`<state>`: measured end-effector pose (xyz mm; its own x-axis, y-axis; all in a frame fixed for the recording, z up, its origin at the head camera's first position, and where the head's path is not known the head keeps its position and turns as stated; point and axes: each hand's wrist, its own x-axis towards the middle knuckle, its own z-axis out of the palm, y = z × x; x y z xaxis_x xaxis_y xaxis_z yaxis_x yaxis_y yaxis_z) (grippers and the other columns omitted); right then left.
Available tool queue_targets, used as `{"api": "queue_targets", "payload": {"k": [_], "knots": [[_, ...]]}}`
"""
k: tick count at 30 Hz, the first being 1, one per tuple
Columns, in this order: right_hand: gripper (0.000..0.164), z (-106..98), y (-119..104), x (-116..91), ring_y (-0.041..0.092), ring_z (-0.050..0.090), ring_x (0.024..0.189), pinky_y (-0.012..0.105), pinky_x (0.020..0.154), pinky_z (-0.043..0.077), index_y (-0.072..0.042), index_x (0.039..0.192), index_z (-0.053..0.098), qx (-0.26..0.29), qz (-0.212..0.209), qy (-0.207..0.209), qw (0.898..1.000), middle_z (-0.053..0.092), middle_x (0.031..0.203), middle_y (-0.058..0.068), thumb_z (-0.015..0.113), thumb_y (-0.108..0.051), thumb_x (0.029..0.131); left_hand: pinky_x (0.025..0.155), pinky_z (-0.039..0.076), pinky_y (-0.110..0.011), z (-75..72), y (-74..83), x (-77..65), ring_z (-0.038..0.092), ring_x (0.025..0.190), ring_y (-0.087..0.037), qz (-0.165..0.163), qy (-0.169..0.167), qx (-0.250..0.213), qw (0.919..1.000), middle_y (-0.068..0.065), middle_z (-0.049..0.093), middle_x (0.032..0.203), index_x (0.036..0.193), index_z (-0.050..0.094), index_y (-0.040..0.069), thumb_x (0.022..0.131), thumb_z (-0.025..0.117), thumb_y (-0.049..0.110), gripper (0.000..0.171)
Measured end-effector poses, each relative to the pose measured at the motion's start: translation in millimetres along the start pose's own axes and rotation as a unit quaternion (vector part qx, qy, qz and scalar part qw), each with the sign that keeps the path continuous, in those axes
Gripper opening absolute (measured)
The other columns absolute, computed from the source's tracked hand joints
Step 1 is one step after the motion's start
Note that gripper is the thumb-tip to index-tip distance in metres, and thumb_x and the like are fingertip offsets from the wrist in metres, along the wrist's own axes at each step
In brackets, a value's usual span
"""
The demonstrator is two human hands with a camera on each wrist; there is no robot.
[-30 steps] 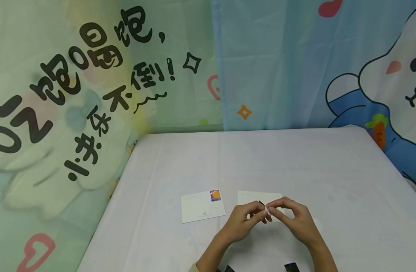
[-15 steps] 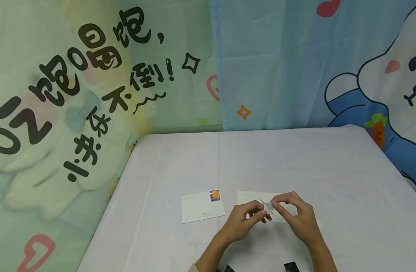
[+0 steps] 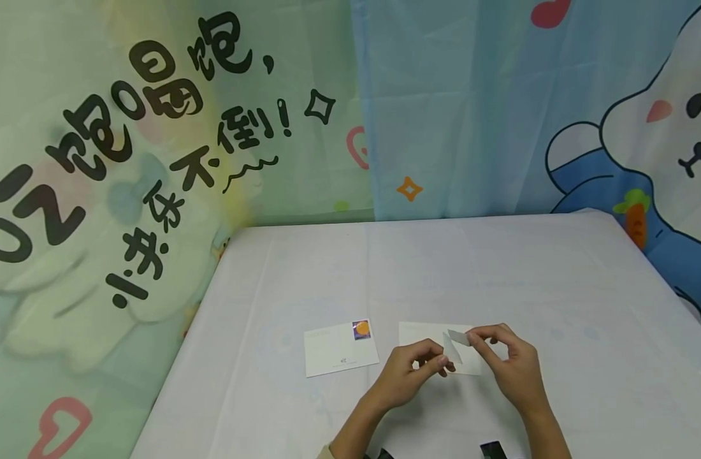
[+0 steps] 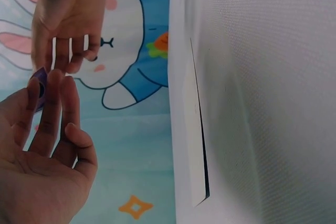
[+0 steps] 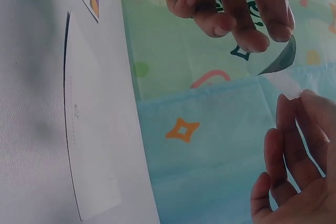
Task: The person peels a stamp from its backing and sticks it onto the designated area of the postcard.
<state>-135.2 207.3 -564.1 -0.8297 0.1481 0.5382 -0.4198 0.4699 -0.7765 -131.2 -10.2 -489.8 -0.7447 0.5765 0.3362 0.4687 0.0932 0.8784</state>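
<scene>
Over the table, my left hand (image 3: 410,375) pinches a small stamp-like sticker (image 4: 40,91), purple on its front and curled in the right wrist view. A pale strip of backing paper (image 3: 458,337) is pinched between the thumb and index finger of my right hand (image 3: 508,363). In the head view the two pieces spread apart like a V; whether they still touch is hard to tell. Below both hands lies a white card (image 3: 419,331), partly covered by them. To its left rests another white card (image 3: 333,350) bearing a purple and orange stamp (image 3: 361,329).
A white cloth covers the table (image 3: 557,287). Near its front edge sits a small black object (image 3: 492,450), cut off by the frame. Printed curtains (image 3: 442,115) hang behind and beside the table.
My right hand has moved right, away from the left, drawing the backing paper away from the sticker. The left hand stays nearly still, and both cards lie where they were.
</scene>
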Motion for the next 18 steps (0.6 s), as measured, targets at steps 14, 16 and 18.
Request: {"api": "queue_targets", "payload": {"k": [14, 16, 18], "knots": [[0.01, -28.9, -46.4, 10.6, 0.004, 0.054, 0.072, 0.019, 0.071, 0.036, -0.002, 0.092, 0.07, 0.015, 0.059, 0.071, 0.996, 0.067, 0.078, -0.003, 0.066, -0.001, 0.083, 0.058, 0.046, -0.017, -6.7, 19.4, -0.6, 0.061, 0.071, -0.003, 0.011, 0.003, -0.004, 0.9999, -0.008, 0.069, 0.084, 0.09, 0.06, 0.004, 0.095, 0.051, 0.009, 0.012], [0.009, -36.4, -54.1, 12.6, 0.007, 0.054, 0.072, 0.02, 0.07, 0.036, -0.001, 0.09, 0.07, -0.014, 0.105, 0.084, 0.991, 0.068, 0.076, 0.0, 0.068, -0.005, 0.083, 0.058, 0.046, -0.017, -6.8, 18.9, -0.9, 0.062, 0.071, -0.004, 0.011, 0.004, -0.004, 0.9999, -0.008, 0.069, 0.084, 0.09, 0.06, 0.004, 0.094, 0.051, 0.009, 0.012], [0.011, -43.5, -54.9, 13.4, 0.006, 0.054, 0.071, 0.02, 0.065, 0.034, -0.002, 0.089, 0.071, -0.042, 0.149, 0.102, 0.983, 0.068, 0.074, -0.003, 0.07, -0.011, 0.082, 0.058, 0.046, -0.018, -7.0, 18.6, -1.0, 0.062, 0.071, -0.004, 0.012, 0.004, -0.004, 0.9999, -0.008, 0.069, 0.084, 0.09, 0.06, 0.004, 0.094, 0.051, 0.009, 0.012]]}}
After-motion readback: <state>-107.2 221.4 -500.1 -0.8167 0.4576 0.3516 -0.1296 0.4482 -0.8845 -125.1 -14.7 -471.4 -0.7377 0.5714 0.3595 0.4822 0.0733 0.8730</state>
